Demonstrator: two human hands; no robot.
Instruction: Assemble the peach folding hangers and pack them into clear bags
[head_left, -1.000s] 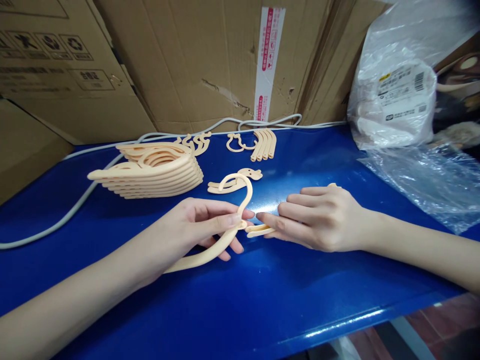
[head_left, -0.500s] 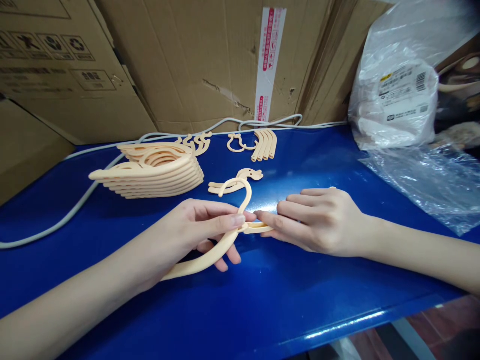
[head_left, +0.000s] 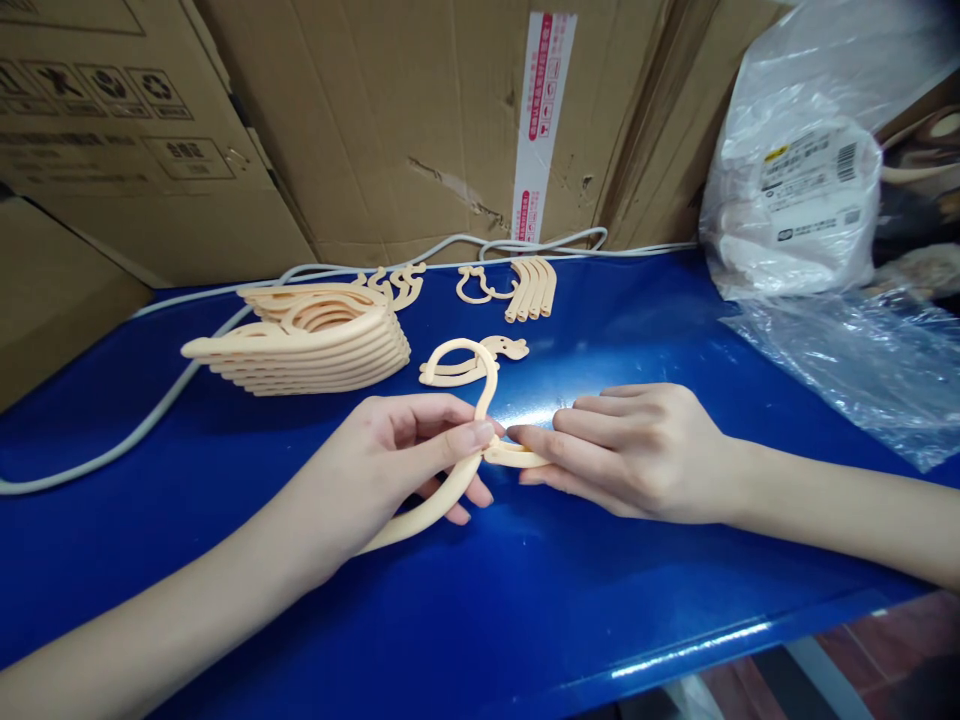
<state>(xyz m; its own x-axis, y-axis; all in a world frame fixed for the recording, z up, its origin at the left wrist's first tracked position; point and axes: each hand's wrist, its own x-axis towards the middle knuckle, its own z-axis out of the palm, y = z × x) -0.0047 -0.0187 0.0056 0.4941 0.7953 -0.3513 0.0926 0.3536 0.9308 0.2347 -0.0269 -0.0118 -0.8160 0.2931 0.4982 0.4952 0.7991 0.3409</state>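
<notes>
My left hand [head_left: 409, 450] pinches a beige plastic clothes hanger [head_left: 442, 490] near its joint, thumb on top. The hanger's hook [head_left: 491, 385] curves up and to the left above the thumb. One curved arm of it runs down-left beneath my palm, its end hidden. My right hand [head_left: 637, 450] is closed around a hollow beige hanger arm [head_left: 517, 457], whose near end meets the joint at my left fingertips. How far the two are joined I cannot tell. Just behind the hook lie loose beige hanger parts [head_left: 504, 347].
A stack of beige hangers [head_left: 322, 345] stands at the left. Hooks [head_left: 405, 287] and curved arm pieces [head_left: 534, 288] lie at the back. A white cable [head_left: 172, 400] crosses the blue table [head_left: 300, 640] before cardboard boxes [head_left: 420, 120]. Plastic wrapping [head_left: 802, 220] sits at the right.
The hook has tilted further left and the hanger has turned slightly in my left hand. Both hands stay close together at the joint; the right has shifted slightly down.
</notes>
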